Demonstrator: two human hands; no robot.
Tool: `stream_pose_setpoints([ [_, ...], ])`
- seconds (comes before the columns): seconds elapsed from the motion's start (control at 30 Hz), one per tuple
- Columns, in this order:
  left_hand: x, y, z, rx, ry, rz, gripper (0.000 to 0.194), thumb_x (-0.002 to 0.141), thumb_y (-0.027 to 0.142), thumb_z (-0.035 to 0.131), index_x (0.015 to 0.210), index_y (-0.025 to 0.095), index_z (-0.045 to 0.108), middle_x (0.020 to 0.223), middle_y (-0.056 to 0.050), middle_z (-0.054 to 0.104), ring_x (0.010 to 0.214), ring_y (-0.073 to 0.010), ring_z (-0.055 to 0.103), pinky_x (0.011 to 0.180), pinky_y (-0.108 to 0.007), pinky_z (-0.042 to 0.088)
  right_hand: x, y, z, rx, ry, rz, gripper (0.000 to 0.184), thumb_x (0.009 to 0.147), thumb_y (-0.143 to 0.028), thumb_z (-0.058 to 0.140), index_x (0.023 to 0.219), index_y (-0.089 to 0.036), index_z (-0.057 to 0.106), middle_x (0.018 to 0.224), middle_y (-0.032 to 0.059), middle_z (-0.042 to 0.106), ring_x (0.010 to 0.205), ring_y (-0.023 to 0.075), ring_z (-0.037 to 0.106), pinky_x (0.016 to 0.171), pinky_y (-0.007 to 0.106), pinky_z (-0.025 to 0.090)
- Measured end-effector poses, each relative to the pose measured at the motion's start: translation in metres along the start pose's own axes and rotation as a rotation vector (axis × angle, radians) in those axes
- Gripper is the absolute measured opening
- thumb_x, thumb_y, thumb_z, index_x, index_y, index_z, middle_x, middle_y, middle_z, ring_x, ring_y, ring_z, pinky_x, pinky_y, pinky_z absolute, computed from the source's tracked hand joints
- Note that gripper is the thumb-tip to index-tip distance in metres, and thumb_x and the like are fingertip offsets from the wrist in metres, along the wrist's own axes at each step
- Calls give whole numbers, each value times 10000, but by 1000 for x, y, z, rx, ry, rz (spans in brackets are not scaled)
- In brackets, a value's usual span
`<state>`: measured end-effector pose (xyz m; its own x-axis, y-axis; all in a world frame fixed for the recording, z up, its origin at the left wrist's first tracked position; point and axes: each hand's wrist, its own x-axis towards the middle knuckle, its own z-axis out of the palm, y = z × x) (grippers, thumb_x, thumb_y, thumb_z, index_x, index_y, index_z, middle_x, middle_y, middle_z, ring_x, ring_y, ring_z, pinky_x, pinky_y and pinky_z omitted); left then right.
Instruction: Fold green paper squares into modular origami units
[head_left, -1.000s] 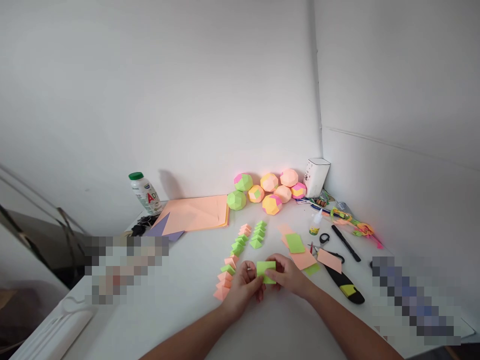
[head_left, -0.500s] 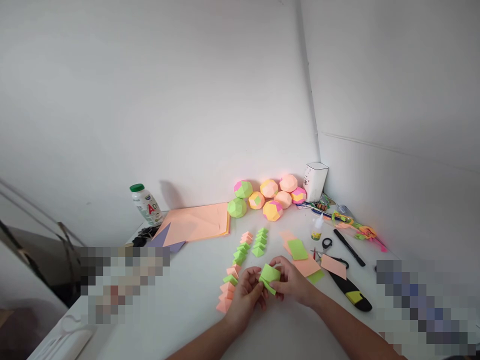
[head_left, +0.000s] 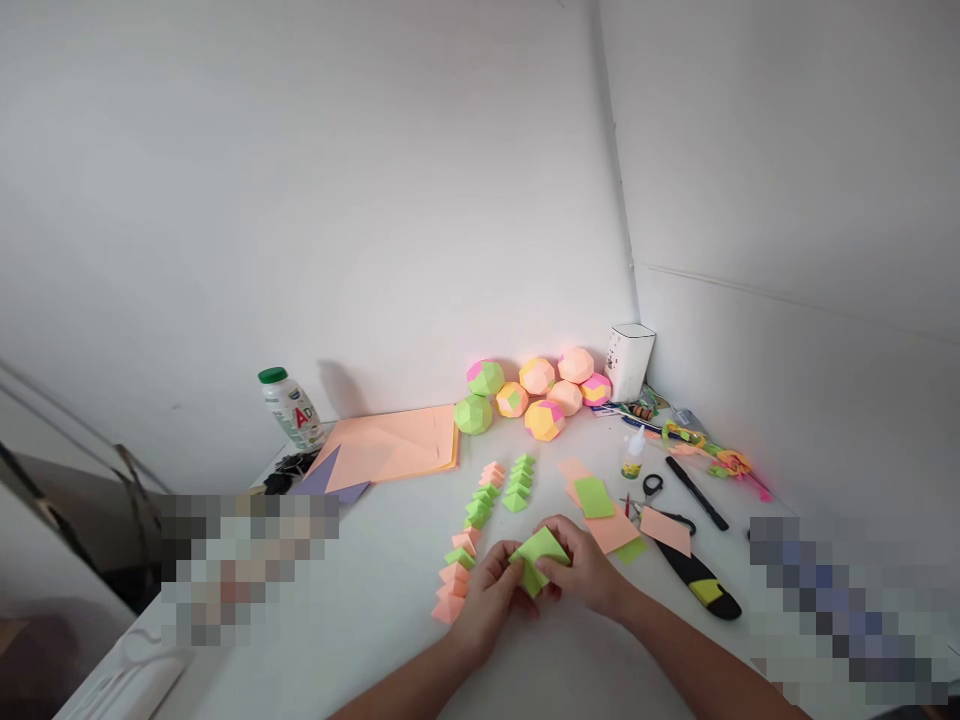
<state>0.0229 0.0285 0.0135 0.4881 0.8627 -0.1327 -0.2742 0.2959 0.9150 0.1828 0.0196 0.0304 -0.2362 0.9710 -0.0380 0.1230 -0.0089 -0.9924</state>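
Between my two hands is a small green piece of paper (head_left: pixel 540 558), held above the table and showing a flat, roughly square face. My left hand (head_left: pixel 486 592) pinches its left corner, thumb on top. On the opposite side my right hand (head_left: pixel 589 568) grips it, with the thumb pressed on its face; the fingers behind are partly hidden. Beside my left hand runs a row of folded peach and green paper pieces (head_left: pixel 454 577). A shorter row of folded green pieces (head_left: pixel 518 483) stands just beyond my hands. Loose green and peach sheets (head_left: pixel 595 498) lie past my right hand.
Scissors (head_left: pixel 652 486), a black-and-yellow cutter (head_left: pixel 705 590), a black pen-like stick (head_left: pixel 697 493) and a glue bottle (head_left: pixel 632 455) lie or stand at right. Faceted paper balls (head_left: pixel 544 420) line the wall. Peach sheets (head_left: pixel 397 440) and a green-capped bottle (head_left: pixel 292 410) are at left.
The green paper has turned in my fingers: its flap, raised and creased before, now looks flat and tilted toward a diamond. Both hands stay in nearly the same place.
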Motion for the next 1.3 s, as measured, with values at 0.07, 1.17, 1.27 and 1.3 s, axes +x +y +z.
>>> stream_pose_setpoints([
  [0.07, -1, 2, 1, 40, 6, 0, 305, 798, 480, 574, 808, 178, 532, 706, -37, 664, 685, -187, 632, 552, -258, 471, 1, 1, 0, -9, 19, 8, 195, 768, -272, 568, 926, -192, 485, 679, -40, 548, 525, 115, 560, 484, 232, 480],
  [1.17, 5, -3, -5, -35, 141, -22, 381, 737, 507, 615, 612, 194, 437, 465, 56, 558, 286, -62, 419, 306, -182, 324, 0, 1, -9, -351, -97, -271, 169, 755, -266, 633, 901, -188, 663, 854, 42, 608, 669, 140, 563, 612, 255, 493],
  [1.27, 5, -3, -4, -10, 129, -28, 389, 731, 511, 619, 603, 190, 440, 471, 50, 567, 277, -59, 422, 300, -179, 314, 2, 4, -10, -330, -66, -308, 159, 768, -331, 649, 751, -179, 691, 750, 31, 551, 675, 152, 541, 581, 250, 466],
  [1.3, 5, -3, -4, -1, 127, -32, 394, 727, 514, 621, 598, 192, 433, 472, 49, 570, 276, -60, 426, 298, -180, 315, 3, 4, -10, -326, -47, -315, 180, 769, -344, 654, 712, -177, 691, 712, 24, 529, 667, 153, 531, 567, 248, 455],
])
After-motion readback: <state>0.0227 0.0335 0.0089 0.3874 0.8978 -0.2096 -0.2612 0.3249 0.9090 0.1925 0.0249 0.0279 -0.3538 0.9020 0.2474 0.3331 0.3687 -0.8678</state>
